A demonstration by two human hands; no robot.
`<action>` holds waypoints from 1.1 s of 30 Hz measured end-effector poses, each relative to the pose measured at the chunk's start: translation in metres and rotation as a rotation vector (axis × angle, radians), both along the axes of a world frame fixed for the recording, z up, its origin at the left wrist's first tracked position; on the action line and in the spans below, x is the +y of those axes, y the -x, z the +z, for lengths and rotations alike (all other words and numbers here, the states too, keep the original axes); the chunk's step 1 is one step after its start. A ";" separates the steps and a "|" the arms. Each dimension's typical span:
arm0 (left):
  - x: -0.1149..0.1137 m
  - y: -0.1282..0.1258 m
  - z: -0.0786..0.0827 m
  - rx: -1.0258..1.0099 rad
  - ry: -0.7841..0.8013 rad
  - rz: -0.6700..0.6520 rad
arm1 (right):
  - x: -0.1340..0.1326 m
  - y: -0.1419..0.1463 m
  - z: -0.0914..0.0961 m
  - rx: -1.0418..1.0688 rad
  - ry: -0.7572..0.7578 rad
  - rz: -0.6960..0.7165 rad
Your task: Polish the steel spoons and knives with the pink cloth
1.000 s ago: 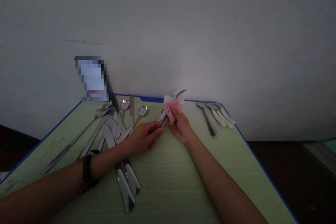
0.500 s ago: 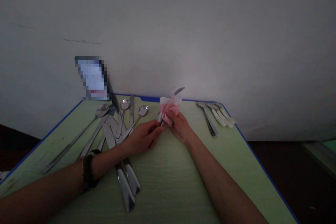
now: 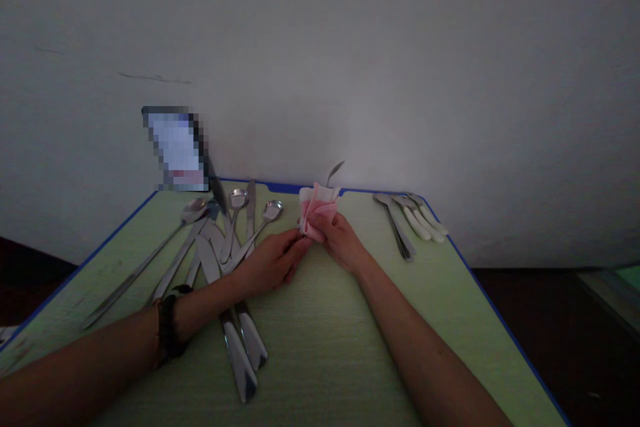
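Note:
My right hand (image 3: 340,240) is closed around a pink and white cloth (image 3: 316,207) wrapped about a metal spoon (image 3: 335,172), whose bowl sticks up above the cloth. My left hand (image 3: 273,260) pinches the lower end of the spoon's handle just under the cloth. Both hands rest near the far middle of a light green table (image 3: 320,347). A dark band sits on my left wrist.
A heap of metal spoons and knives (image 3: 220,247) lies left of my hands, some under my left forearm. Several spoons with white handles (image 3: 413,220) lie at the far right. A blurred-out object (image 3: 177,147) leans on the white wall. The table's blue edge runs close behind the cloth.
The spoon has turned more upright and its bowl now shows edge-on. My right hand has slid the cloth down the handle toward my left hand.

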State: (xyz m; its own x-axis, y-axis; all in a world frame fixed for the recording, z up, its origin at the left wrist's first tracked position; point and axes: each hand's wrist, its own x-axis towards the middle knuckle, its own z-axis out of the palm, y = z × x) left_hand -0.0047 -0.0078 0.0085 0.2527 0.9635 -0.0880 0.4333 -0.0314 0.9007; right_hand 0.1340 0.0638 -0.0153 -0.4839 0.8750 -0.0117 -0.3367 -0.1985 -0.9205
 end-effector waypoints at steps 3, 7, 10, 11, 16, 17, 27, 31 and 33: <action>0.000 -0.001 -0.002 0.002 0.029 -0.019 | -0.003 0.001 0.003 0.022 0.039 -0.015; 0.001 0.000 -0.003 -0.014 0.066 -0.026 | -0.007 0.003 0.008 0.053 0.060 -0.033; 0.001 0.001 -0.003 -0.014 0.062 -0.051 | -0.005 0.003 0.008 0.118 0.120 -0.065; 0.001 0.002 -0.002 0.001 0.048 -0.071 | -0.002 0.002 0.007 0.159 0.156 -0.104; 0.000 0.004 -0.001 0.096 -0.013 -0.183 | 0.021 -0.011 0.006 0.437 0.315 -0.436; 0.000 0.004 -0.001 0.099 -0.004 -0.202 | 0.024 -0.013 0.006 0.452 0.319 -0.482; -0.001 0.003 -0.005 -0.201 0.207 -0.137 | 0.017 -0.015 0.005 0.268 0.127 -0.349; 0.000 0.001 -0.006 -0.172 0.155 -0.119 | 0.014 -0.014 0.006 0.232 0.074 -0.311; -0.001 0.001 -0.005 -0.116 0.104 -0.141 | 0.014 -0.014 0.006 0.217 0.074 -0.298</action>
State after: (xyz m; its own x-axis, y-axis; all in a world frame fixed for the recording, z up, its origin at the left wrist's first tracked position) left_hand -0.0061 -0.0084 0.0030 0.3984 0.9053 -0.1472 0.3244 0.0111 0.9458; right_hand 0.1483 0.0780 -0.0088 -0.2063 0.9785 -0.0051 -0.5749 -0.1255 -0.8085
